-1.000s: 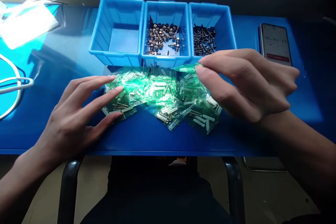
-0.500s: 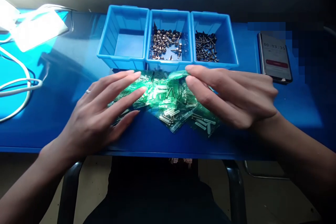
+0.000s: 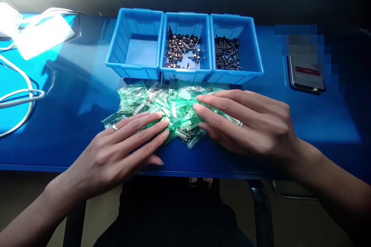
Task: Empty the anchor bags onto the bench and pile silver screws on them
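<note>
A pile of green clear plastic packets (image 3: pixel 189 133) lies on the blue table, with screws and pale wall plugs showing through the film. My left hand (image 3: pixel 124 150) rests on the near left side of the pile, its fingers stretched out and a ring on one of them. On the right side of the pile is my right hand (image 3: pixel 249 123), fingers extended, the tips touching the packets. Neither hand is closed round a packet. Part of the pile is hidden under both hands.
Behind the pile stand three blue bins: a left bin (image 3: pixel 113 46) with nothing in it, a middle bin (image 3: pixel 187 74) of hex-head screws, and a right bin (image 3: pixel 252 54) of dark screws. A phone (image 3: pixel 307 79) lies at right, a white cable (image 3: pixel 29 104) at left.
Both hands have come nearer the table's front edge, the left also slightly rightward. My right hand has let go of the packet it pinched and lies spread on the pile.
</note>
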Tool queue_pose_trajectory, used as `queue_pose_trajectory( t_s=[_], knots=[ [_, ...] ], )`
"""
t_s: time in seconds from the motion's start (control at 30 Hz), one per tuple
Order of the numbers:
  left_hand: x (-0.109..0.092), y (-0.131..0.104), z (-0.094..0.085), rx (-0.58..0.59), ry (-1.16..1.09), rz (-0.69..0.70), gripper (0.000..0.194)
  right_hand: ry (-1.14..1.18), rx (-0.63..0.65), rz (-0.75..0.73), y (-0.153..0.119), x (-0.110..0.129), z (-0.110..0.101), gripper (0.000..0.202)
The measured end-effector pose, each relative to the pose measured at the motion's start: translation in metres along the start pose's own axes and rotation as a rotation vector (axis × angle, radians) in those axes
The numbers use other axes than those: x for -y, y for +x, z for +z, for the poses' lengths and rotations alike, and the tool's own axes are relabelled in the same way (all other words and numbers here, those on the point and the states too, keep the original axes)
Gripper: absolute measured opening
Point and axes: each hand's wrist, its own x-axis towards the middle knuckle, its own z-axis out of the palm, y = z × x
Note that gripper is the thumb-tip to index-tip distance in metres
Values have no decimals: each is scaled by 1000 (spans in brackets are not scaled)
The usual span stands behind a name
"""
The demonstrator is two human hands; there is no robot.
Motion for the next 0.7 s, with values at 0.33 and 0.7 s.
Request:
queue_pose_trajectory(
  t_s=[0.33, 0.7],
  knots=[
    [20, -1, 0, -104, 37, -319, 48, 179, 192, -7, 18, 14, 11, 45],
    [16, 25, -7, -108, -68, -177, 49, 191, 272, 118, -18, -1, -13, 58]
  ],
)
